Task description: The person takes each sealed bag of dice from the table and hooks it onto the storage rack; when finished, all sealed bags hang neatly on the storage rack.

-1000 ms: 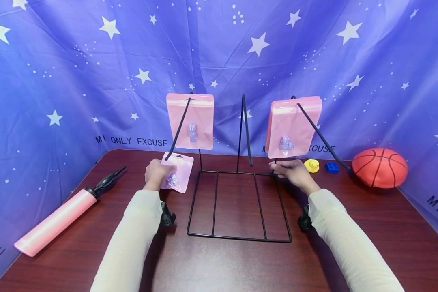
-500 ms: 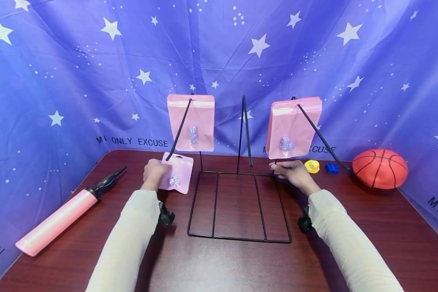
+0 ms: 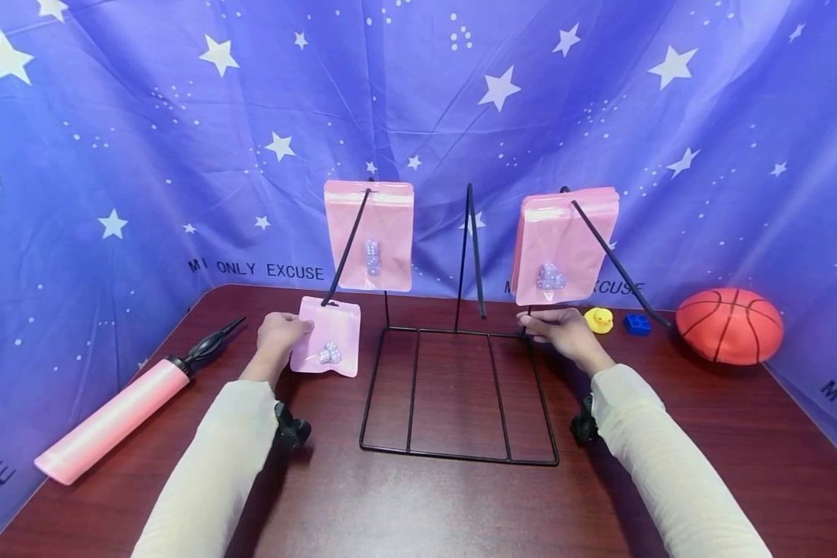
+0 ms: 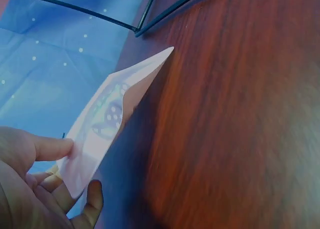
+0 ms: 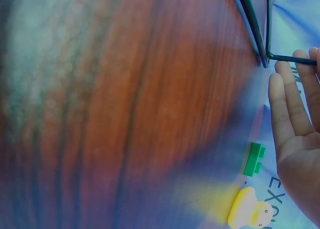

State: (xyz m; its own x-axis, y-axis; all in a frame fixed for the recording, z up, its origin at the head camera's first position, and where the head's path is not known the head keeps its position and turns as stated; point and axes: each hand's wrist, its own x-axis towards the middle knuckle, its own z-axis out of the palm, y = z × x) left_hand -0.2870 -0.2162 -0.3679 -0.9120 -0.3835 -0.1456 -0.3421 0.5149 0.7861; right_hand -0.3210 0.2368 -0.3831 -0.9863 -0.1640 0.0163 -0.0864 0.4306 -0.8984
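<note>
My left hand (image 3: 280, 336) pinches a pink pouch (image 3: 325, 349) with dice inside by its left edge, just above the table; in the left wrist view the thumb lies on the pouch (image 4: 107, 121). The pouch's top sits at the tip of the left hook (image 3: 328, 300) of a black wire rack (image 3: 460, 453). Another pink pouch (image 3: 370, 236) hangs on that hook, and a stack of pouches (image 3: 563, 244) hangs on the right hook. The middle hook (image 3: 473, 248) is bare. My right hand (image 3: 554, 325) rests with straight fingers (image 5: 285, 104) against the rack's rear right corner.
A pink air pump (image 3: 115, 418) lies at the left of the brown table (image 3: 425, 511). A yellow duck (image 3: 598, 319), a small toy brick (image 3: 637, 323) and an orange basketball (image 3: 729, 325) sit at the back right. Starred blue cloth (image 3: 181, 116) walls the back and sides.
My left hand has drawn the pouch a little left and down, away from the rack's frame. The right hand has stayed at the rack's corner.
</note>
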